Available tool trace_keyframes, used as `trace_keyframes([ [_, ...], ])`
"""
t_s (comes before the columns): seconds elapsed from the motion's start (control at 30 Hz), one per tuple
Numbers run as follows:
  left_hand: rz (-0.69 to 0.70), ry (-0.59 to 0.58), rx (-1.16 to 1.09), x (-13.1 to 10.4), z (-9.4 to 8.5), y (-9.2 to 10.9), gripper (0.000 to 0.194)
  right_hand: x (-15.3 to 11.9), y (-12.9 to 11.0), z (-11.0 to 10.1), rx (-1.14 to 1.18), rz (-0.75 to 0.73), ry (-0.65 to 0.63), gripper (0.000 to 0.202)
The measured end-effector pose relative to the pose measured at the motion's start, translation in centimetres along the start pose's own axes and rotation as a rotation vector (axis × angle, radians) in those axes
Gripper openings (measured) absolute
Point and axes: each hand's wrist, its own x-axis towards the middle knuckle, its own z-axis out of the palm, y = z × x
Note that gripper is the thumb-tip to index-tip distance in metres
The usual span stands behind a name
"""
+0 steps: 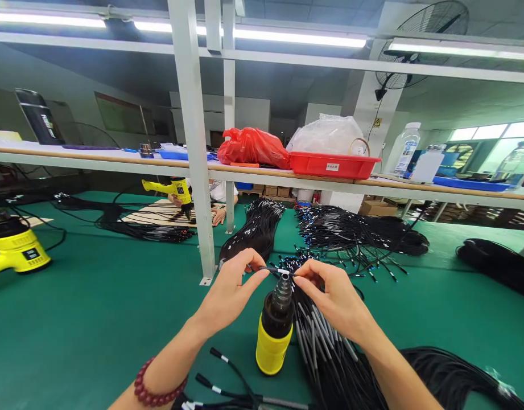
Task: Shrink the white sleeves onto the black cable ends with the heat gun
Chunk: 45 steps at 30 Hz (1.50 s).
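Observation:
My left hand [236, 285] and my right hand [330, 290] pinch one thin black cable [270, 269] from either side, fingers closed. A white sleeve [283, 271] on the cable sits right over the nozzle of a yellow heat gun [272, 344], which stands upright with its nozzle pointing up. Behind and right of the gun lies a thick bundle of black cables [330, 359] with grey sections. Left of it, near the front edge, a few cable ends with black connectors [217, 353] and white labels rest on the green mat.
More black cable bundles [355, 228] lie across the green table [129, 307]. A second yellow heat gun [18, 250] is at far left. Across the table, a co-worker's hand [219, 216] rests near another heat gun [176, 188]. A white post [193, 142] supports a shelf holding a red tray [334, 165].

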Motion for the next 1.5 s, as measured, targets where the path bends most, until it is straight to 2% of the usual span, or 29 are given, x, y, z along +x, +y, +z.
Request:
trace_keyframes([
  [0.07, 0.004, -0.010, 0.005, -0.1, -0.1, 0.0, 0.024, -0.1, -0.1, -0.1, -0.022, 0.016, -0.010, 0.020],
  [0.2, -0.025, -0.029, 0.046, -0.2, -0.1, 0.0, 0.047, -0.4, -0.4, -0.4, -0.088, 0.028, -0.074, 0.033],
  [0.3, -0.047, -0.025, 0.065, -0.1, 0.0, 0.1, 0.052, -0.5, -0.6, -0.4, -0.105, 0.030, -0.099, 0.039],
  [0.4, -0.037, -0.010, 0.066, 0.0, 0.1, 0.1, 0.046, -0.4, -0.5, -0.3, -0.104, 0.023, -0.075, 0.036],
  [0.6, 0.016, 0.020, 0.020, 0.0, 0.1, 0.0, 0.020, -0.3, -0.2, 0.1, -0.040, 0.014, -0.011, 0.022],
  [0.7, 0.020, 0.033, 0.001, 0.0, 0.0, 0.0, 0.018, 0.0, 0.1, -0.1, -0.038, 0.026, 0.040, 0.025],
  [0.77, 0.002, 0.042, 0.002, 0.0, -0.1, -0.4, 0.021, 0.5, 1.2, -0.6, -0.075, 0.054, 0.095, 0.031],
  [0.83, -0.021, 0.021, 0.041, -0.1, -0.3, -1.6, 0.022, 0.8, 3.2, -1.1, -0.206, 0.123, 0.123, 0.035],
  [0.93, -0.112, -0.142, 0.210, -1.0, 0.0, -5.3, 0.017, 0.4, 7.6, -1.7, -0.530, 0.287, 0.079, 0.034],
  [0.97, -0.180, -0.247, 0.289, -1.7, 0.3, -6.9, 0.014, -0.1, 9.0, -1.8, -0.570, 0.327, 0.073, 0.032],
  [1.03, -0.263, -0.365, 0.339, -3.4, 1.2, -10.2, 0.011, -1.3, 11.4, -1.8, -0.615, 0.387, 0.038, 0.026],
  [1.1, -0.329, -0.490, 0.368, -5.5, 2.5, -13.1, 0.019, -2.5, 12.9, -1.7, -0.610, 0.406, -0.020, 0.023],
  [1.17, -0.378, -0.607, 0.390, -7.5, 3.8, -15.1, 0.029, -3.4, 13.5, -1.7, -0.583, 0.406, -0.076, 0.022],
  [1.23, -0.399, -0.666, 0.407, -8.8, 4.9, -16.1, 0.031, -3.8, 13.6, -1.9, -0.555, 0.400, -0.116, 0.023],
  [1.33, -0.389, -0.708, 0.422, -9.5, 5.6, -16.3, 0.020, -3.7, 13.2, -2.2, -0.529, 0.390, -0.152, 0.026],
  [1.5, -0.333, -0.744, 0.438, -9.8, 4.6, -16.1, 0.006, -3.5, 13.0, -2.6, -0.439, 0.366, -0.180, 0.031],
])
